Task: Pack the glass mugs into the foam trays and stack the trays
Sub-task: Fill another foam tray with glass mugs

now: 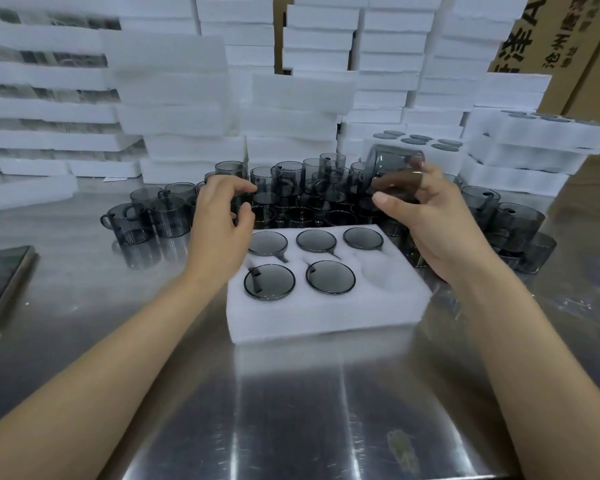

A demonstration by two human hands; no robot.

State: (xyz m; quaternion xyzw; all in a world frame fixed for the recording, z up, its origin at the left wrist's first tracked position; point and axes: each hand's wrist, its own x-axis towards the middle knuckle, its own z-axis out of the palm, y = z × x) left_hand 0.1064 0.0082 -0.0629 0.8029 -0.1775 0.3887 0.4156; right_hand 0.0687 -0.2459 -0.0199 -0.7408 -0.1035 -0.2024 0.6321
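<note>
A white foam tray (326, 317) lies at the centre of a steel table (291, 427), five of its six pockets filled with smoky glass mugs (269, 282); the pocket (381, 271) at its 4 o'clock corner is bare. At 1 o'clock the right hand (437, 220) grips a tilted mug (394, 168). At 10 o'clock the left hand (219, 223) curls over the loose mugs (291, 181) at 12 o'clock; whether it grips one cannot be told. Stacked foam trays (174, 98) stand behind them, and a phone (0, 282) lies at 9 o'clock
</note>
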